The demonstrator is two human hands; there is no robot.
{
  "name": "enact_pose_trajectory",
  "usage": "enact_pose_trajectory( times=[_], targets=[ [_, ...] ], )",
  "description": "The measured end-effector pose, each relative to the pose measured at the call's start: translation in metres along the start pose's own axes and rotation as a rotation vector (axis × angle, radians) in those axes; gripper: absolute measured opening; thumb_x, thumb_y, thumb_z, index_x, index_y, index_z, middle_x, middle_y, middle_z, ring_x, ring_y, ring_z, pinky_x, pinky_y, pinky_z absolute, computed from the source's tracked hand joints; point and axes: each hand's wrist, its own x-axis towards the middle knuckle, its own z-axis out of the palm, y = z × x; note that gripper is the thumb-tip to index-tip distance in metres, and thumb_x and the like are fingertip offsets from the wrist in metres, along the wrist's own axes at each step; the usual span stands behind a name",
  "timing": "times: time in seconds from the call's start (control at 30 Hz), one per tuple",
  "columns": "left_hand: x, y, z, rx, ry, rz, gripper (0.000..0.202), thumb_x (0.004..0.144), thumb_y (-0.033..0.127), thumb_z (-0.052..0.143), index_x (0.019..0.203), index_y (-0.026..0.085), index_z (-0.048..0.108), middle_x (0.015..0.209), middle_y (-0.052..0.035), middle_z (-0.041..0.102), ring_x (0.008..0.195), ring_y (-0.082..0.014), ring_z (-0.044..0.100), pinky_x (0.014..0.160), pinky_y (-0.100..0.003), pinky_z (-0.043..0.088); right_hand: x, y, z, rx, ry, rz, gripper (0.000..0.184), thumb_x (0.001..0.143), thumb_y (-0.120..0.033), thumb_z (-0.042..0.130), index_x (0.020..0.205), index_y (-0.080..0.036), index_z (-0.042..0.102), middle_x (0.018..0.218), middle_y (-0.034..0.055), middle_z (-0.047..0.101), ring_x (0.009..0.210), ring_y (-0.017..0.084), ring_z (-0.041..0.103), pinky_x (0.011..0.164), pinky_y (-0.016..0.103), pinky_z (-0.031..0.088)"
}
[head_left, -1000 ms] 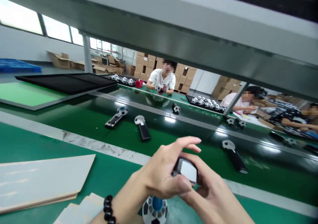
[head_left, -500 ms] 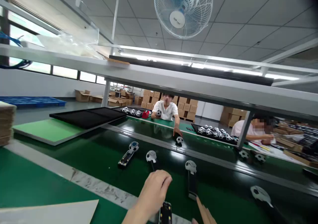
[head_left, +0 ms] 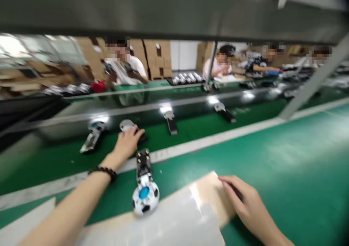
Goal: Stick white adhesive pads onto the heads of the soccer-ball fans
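My left hand [head_left: 127,142], a dark bead bracelet at its wrist, reaches over the belt. Its fingers lie over the black handle of a device with a white football-patterned head [head_left: 127,124]; the grip is partly hidden. Nearer to me lies an opened device [head_left: 144,188], its circuit board and blue disc showing, its ball head at the edge of the pale sheet [head_left: 174,220]. At the right corner of that sheet is my right hand [head_left: 245,202], thumb and forefinger closed together on its edge; blur hides the exact contact.
More football-headed devices lie on the green belt [head_left: 191,126], among them an open one [head_left: 94,135] at left and a black-handled one [head_left: 171,122]. A metal post [head_left: 313,79] stands at right beneath an overhead shelf [head_left: 163,9]. Several people sit across the belt.
The view has swung down and to the right. My left hand has come onto the football-headed device on the belt; my right hand has moved from near another handle to the pale sheet.
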Motion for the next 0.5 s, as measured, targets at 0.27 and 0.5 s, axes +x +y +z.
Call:
enact_pose_trajectory(
  times=[0.27, 0.5],
  targets=[
    [0.01, -0.022, 0.001, -0.36, 0.305, 0.029, 0.032, 0.081, 0.03, 0.07, 0.112, 0.022, 0.067, 0.14, -0.0064, 0.061, 0.141, -0.0467, 0.043, 0.122, -0.066, 0.025, -0.025, -0.044, -0.005, -0.083, -0.13, 0.117, 0.023, 0.1, -0.025, 0.047, 0.096, -0.025, 0.069, 0.088, 0.0016, 0.073, 0.077, 0.018, 0.071, 0.07, 0.028, 0.057],
    [-0.023, -0.033, -0.013, -0.889, 0.771, -0.331, 0.052, 0.062, 0.065, 0.079, 0.081, 0.02, 0.059, 0.077, -0.0031, 0.07, 0.089, -0.0311, 0.071, 0.087, -0.048, 0.061, -0.026, -0.054, 0.028, -0.21, -0.101, 0.053, 0.008, 0.084, -0.023, 0.064, 0.077, -0.025, 0.061, 0.073, 0.0029, 0.07, 0.065, 0.026, 0.072, 0.052, 0.032, 0.052]
  ],
)
